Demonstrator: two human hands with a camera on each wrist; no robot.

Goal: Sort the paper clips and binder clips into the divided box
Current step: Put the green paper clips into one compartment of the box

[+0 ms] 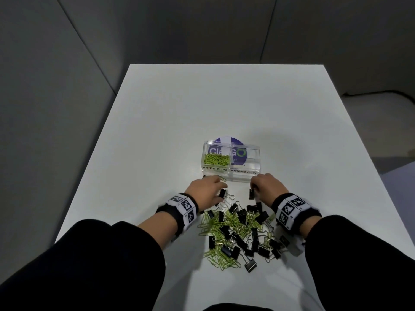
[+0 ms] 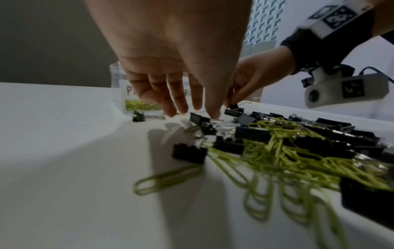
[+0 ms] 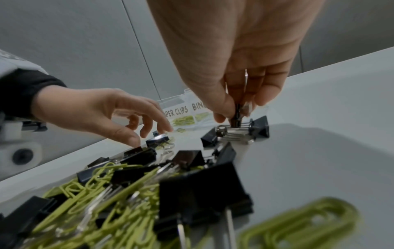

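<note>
Nearest to us, just behind both wrists, lies the mixed pile [image 1: 239,234]: black binder clips [image 3: 204,195] with silver wire handles tangled among lime-green paper clips [image 2: 168,179].

Our right hand [image 1: 267,187] pinches a small black binder clip [image 3: 236,116] between thumb and fingertips, just above other clips at the pile's far edge. Our left hand [image 1: 206,191] hangs with fingers loosely spread and holds nothing, its fingertips [image 2: 181,107] just over a binder clip [image 1: 222,194] at the pile's far-left edge; whether they touch it, we cannot tell.

Beyond both hands stands the clear divided box [image 1: 232,175]. Its left cell, labelled PAPER CLIPS, holds green clips; its right cell, labelled BINDER CLIPS, looks empty.

We judge the binder clips light and rigid, with smooth painted bodies that could slip; the folded black body or the wire loops seem the best holds. Handles hooked through neighbouring wires may drag extra pieces along. The paper clips look feather-light, thin and springy, lying flat on the table [image 1: 157,131], so we expect to nip them at an edge or gather several at once.
</note>
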